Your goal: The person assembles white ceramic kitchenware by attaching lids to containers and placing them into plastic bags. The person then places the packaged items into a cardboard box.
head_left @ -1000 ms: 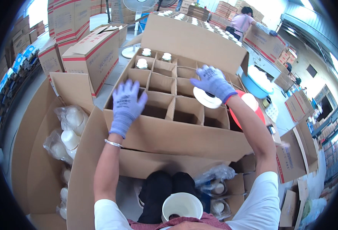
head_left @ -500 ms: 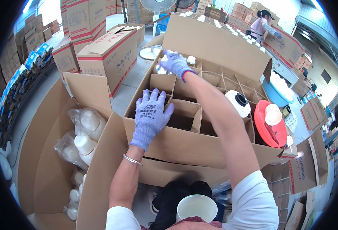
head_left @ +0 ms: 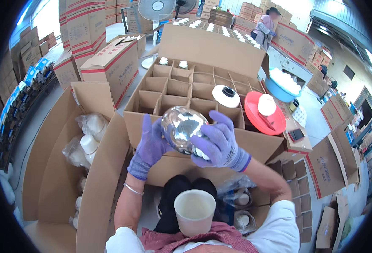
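A mirror-silver flask liner (head_left: 182, 127), rounded and glossy, is held between my hands above the near edge of a divided carton (head_left: 186, 141). My left hand (head_left: 152, 144), in a purple glove, presses against its left side with the thumb raised. My right hand (head_left: 220, 141), gloved the same, wraps its fingers over the right end, where a small white part shows below them. Two white-topped bottles (head_left: 163, 61) stand in the carton's far-left cells. A white rounded piece with a black ring (head_left: 226, 96) rests on the dividers at the right.
A red basin (head_left: 255, 122) with a cream cup (head_left: 267, 105) sits on the carton's right end. A white bucket (head_left: 195, 213) is at my lap. The open box (head_left: 47, 185) at left holds bagged white bottles. Beyond are a blue basin (head_left: 280, 96), a fan, stacked cartons and another person.
My right hand has come back from the carton's far-left cells, and the silver flask liner is now between both hands. My left hand has left the carton's dividers. The view has shifted.
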### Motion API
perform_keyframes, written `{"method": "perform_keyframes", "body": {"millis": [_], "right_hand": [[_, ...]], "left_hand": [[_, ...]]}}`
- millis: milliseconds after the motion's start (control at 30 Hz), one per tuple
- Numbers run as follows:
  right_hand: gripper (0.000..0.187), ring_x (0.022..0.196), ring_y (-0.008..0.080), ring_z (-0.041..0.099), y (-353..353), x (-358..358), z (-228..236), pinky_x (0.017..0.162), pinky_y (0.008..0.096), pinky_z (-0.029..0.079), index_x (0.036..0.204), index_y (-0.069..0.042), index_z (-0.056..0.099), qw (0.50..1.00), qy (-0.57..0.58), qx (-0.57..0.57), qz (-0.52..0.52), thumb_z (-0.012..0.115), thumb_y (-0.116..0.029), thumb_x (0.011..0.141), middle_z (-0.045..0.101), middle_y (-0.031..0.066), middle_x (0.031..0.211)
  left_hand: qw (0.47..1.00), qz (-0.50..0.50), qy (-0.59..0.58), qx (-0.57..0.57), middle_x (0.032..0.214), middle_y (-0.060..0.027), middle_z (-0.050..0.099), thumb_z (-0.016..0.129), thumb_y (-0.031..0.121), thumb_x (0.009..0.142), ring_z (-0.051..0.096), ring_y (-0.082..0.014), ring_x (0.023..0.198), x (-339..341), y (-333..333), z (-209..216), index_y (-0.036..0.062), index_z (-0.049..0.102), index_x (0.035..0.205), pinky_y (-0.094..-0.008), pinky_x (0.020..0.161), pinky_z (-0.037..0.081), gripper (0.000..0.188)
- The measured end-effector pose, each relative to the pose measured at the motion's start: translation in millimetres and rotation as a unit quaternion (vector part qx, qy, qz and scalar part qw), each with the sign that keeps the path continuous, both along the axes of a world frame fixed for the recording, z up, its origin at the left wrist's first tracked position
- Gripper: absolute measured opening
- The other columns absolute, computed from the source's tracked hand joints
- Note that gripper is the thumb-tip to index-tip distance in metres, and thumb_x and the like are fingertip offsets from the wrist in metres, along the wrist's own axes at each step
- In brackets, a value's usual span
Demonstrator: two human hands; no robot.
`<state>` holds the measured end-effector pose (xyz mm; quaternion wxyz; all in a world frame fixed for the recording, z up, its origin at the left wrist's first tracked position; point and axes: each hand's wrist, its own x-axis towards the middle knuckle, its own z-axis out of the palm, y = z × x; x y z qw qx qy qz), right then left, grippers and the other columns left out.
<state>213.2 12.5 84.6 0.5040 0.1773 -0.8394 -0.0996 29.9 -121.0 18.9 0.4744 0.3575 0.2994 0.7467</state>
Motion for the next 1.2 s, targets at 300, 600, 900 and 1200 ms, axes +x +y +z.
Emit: {"method": "perform_keyframes", "body": {"millis": [300,600,900,1200], "right_hand": [[0.051,0.112,0.0292,0.051,-37,91,-101,0.103,0.0507,0.047,0.125,-0.037,0.060,0.993,-0.117,0.023,-0.024,0.077,-0.033,0.077,0.048,0.0103,0.134],[0.068,0.132,0.0395,0.044,-68,226,-176,0.114,0.0500,0.033,0.144,-0.003,0.044,0.851,-0.255,-0.453,-0.079,0.071,-0.028,0.086,0.044,0.0228,0.145],[0.061,0.143,0.0414,0.033,-156,205,-227,0.118,0.0525,0.021,0.145,0.002,0.040,0.830,-0.199,-0.518,0.059,0.051,-0.036,0.097,0.038,0.0250,0.149],[0.094,0.116,0.0344,0.058,-76,77,-64,0.100,0.0411,0.045,0.141,0.000,0.046,0.806,-0.290,-0.453,0.247,0.088,-0.040,0.067,0.056,0.0179,0.128]], "left_hand": [[0.986,-0.008,-0.112,-0.122,0.133,-0.0080,0.054,0.047,0.046,0.103,0.052,-0.0181,0.123,43,11,-78,0.0046,0.047,0.138,-0.0355,0.109,0.041,0.054],[0.891,0.148,0.389,-0.180,0.135,-0.0147,0.049,0.071,0.015,0.080,0.049,-0.0243,0.125,96,-93,-63,-0.0021,0.040,0.144,-0.0344,0.108,0.041,0.073],[0.938,0.101,-0.050,-0.329,0.137,-0.0150,0.053,0.043,0.034,0.104,0.060,-0.0240,0.117,145,-241,-216,0.0040,0.043,0.142,-0.0407,0.099,0.052,0.048],[0.961,0.025,-0.063,-0.269,0.149,-0.0111,0.046,0.065,0.011,0.090,0.048,-0.0258,0.134,143,-189,-119,0.0088,0.036,0.150,-0.0404,0.112,0.040,0.066]]}}
